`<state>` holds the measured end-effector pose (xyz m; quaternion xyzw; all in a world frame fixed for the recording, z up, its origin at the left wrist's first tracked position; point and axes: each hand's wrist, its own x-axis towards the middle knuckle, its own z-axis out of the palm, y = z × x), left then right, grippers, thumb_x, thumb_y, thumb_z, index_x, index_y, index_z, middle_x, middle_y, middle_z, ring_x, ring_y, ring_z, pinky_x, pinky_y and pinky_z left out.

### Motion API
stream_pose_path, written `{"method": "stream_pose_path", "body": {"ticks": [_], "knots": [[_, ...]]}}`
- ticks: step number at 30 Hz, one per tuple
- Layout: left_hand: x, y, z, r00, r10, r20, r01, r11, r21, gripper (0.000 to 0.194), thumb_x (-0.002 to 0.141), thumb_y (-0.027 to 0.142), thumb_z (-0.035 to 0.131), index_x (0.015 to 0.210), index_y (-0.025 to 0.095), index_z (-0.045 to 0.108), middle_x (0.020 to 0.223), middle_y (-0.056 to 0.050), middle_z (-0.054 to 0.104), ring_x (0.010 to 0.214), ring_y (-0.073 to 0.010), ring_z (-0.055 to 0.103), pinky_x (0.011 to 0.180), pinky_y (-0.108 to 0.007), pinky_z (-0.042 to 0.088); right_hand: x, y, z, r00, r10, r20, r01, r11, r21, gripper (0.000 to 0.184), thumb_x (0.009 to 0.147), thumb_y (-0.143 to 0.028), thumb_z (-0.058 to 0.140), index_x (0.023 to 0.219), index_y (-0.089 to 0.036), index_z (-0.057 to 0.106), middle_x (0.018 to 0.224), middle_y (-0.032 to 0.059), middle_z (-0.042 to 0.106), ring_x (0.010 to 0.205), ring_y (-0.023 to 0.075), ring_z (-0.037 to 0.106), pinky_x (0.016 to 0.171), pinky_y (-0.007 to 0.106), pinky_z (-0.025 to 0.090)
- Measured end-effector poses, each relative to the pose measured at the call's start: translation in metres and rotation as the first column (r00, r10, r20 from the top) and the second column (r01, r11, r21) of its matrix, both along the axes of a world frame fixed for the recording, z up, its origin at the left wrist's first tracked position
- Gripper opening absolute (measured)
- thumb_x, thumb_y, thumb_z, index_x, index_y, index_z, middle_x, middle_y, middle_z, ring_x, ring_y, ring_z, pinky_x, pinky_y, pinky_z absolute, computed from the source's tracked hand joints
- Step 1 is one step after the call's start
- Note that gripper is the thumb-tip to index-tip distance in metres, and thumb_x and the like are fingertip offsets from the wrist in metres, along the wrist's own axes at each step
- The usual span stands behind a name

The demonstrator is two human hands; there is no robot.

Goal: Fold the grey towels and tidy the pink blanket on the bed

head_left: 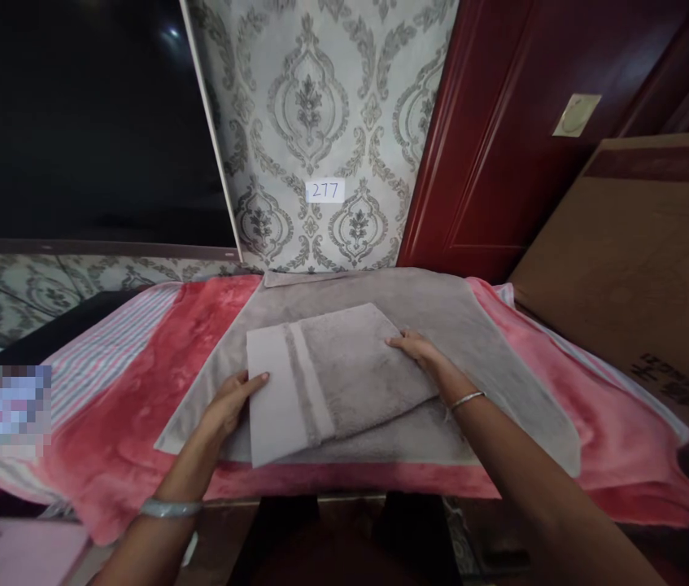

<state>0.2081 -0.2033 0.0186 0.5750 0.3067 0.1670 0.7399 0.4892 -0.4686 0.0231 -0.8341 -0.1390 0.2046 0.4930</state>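
A folded grey-beige towel [359, 370] with a smooth pale end and two lighter bands is held at a slant. My left hand [231, 404] pinches its left edge, thumb on top and fingers mostly hidden behind. At the upper right edge my right hand [418, 352] grips it the same way, thumb lying over the pile. Beneath the folded towel, a larger grey cloth [442, 305] lies spread out flat. A narrow folded strip shows along that cloth's far edge.
Under the grey cloth, a red and pink blanket [154, 366] covers the table, with a striped cloth [100, 358] at the left. A cardboard box [637, 260] stands at the right. A large dark screen [81, 122] hangs left, near a wall label [325, 190] reading 277.
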Motion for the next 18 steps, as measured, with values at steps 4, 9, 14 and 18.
{"method": "stream_pose_path", "body": {"ticks": [4,9,14,18], "knots": [[0.004,-0.009,0.009,0.996,0.053,0.074,-0.058,0.996,0.070,0.062,0.041,0.044,0.092,0.090,0.014,0.069,0.079,-0.007,0.076,0.064,-0.0196,0.065,0.061,-0.029,0.050,0.005,0.007,0.029,1.000,0.003,-0.016,-0.003,1.000,0.024,0.023,0.081,-0.024,0.067,0.103,-0.016,0.069,0.084,0.0045,0.073,0.073,0.0191,0.065,0.067,0.028,0.054],[0.004,-0.011,0.034,0.984,0.045,0.173,-0.064,0.992,0.108,0.062,0.044,0.046,0.091,0.093,0.014,0.069,0.079,-0.006,0.075,0.066,-0.0211,0.066,0.064,-0.030,0.050,0.008,0.000,0.064,0.999,-0.003,0.034,0.000,0.995,0.097,0.030,0.082,-0.027,0.066,0.109,-0.016,0.067,0.094,0.0064,0.074,0.078,0.0205,0.066,0.069,0.028,0.054],[0.009,0.010,0.062,0.980,0.047,0.193,-0.072,0.990,0.123,0.057,0.045,0.037,0.088,0.095,0.016,0.071,0.076,-0.003,0.072,0.065,-0.0193,0.063,0.063,-0.029,0.049,-0.001,-0.019,0.071,0.998,-0.015,0.054,0.001,0.967,0.257,0.038,0.076,-0.032,0.070,0.111,-0.017,0.067,0.101,0.0105,0.074,0.086,0.0260,0.068,0.073,0.034,0.057],[0.017,0.025,0.050,0.992,-0.001,0.124,-0.017,0.990,0.137,0.052,0.049,0.036,0.086,0.093,0.015,0.070,0.074,-0.003,0.072,0.057,-0.0169,0.060,0.057,-0.028,0.046,-0.019,-0.035,0.032,0.995,-0.101,0.019,0.090,0.943,0.321,0.043,0.072,-0.035,0.072,0.110,-0.018,0.065,0.106,0.0110,0.074,0.090,0.0277,0.070,0.074,0.035,0.058]]}}
